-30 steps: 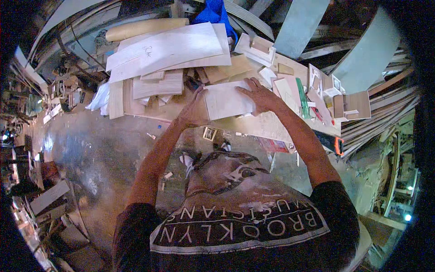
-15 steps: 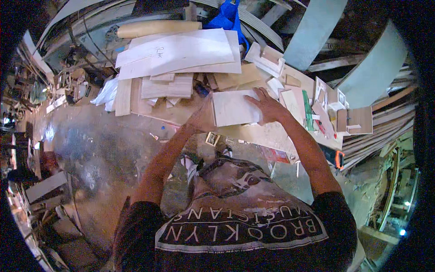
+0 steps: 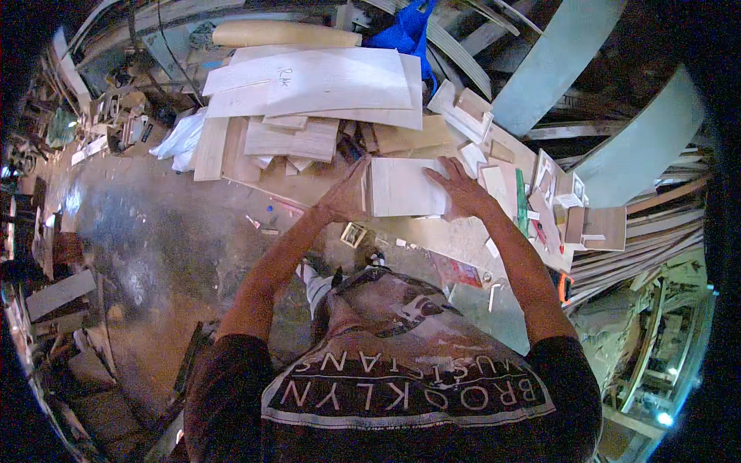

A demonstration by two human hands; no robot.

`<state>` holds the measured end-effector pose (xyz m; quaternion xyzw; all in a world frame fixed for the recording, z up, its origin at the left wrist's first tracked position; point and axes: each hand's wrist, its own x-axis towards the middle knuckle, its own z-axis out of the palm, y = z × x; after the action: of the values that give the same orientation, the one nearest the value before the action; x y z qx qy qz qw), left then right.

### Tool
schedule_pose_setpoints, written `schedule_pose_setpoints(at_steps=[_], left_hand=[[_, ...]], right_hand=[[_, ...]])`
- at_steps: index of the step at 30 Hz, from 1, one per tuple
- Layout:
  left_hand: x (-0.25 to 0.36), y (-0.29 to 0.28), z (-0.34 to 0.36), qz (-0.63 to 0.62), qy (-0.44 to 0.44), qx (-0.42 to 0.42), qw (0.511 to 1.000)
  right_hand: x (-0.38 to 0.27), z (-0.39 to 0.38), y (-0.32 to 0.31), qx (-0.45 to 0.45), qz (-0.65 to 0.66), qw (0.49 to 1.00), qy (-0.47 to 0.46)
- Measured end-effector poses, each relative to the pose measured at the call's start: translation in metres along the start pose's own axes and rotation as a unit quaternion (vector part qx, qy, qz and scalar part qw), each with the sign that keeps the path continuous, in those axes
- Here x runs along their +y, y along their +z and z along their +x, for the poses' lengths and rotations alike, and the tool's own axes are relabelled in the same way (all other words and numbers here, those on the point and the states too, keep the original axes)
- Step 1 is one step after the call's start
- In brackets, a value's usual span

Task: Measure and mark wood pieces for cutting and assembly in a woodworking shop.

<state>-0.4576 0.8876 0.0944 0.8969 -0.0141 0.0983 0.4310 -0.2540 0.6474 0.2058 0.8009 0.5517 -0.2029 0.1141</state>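
Leftmost, the left hand (image 3: 347,193) stands at the nine o'clock edge of a pale wooden board (image 3: 405,187) above the workbench (image 3: 459,238), its fingers partly hidden, so I cannot tell whether it grips. The board lies between the hands, at three o'clock from the left, its long axis running about nine to three. Farther right, the right hand (image 3: 465,193) holds the three o'clock end, thumb on top, overlapping the face and so the nearer hand to its middle.
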Motion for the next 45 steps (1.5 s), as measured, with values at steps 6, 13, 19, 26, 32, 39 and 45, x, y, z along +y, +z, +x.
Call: schedule_pose_setpoints(at_steps=[6,13,19,26,32,39,45], left_hand=[[-0.008,0.008,-0.003,-0.034,0.020,0.018,0.999],[-0.021,0.026,0.006,-0.070,0.012,0.009,0.997],[-0.018,0.021,0.001,-0.040,0.025,0.002,0.999],[0.000,0.011,0.010,0.134,0.114,-0.002,0.984],[-0.019,0.022,0.010,0.191,0.149,0.011,0.970],[-0.029,0.033,0.011,0.243,0.098,-0.018,0.965],[-0.009,0.012,0.004,0.038,-0.030,-0.038,0.998]], right_hand=[[0.005,0.001,0.003,0.022,0.019,0.999,-0.023],[0.006,0.002,0.005,0.020,0.015,1.000,-0.014],[0.003,0.002,0.005,0.014,-0.003,1.000,-0.004],[0.001,0.000,0.005,0.032,-0.012,0.999,-0.001],[0.002,-0.001,0.006,0.026,-0.013,1.000,-0.002],[0.004,-0.002,0.008,0.031,-0.009,0.999,-0.009],[0.006,0.001,0.010,0.032,-0.015,0.999,-0.013]])
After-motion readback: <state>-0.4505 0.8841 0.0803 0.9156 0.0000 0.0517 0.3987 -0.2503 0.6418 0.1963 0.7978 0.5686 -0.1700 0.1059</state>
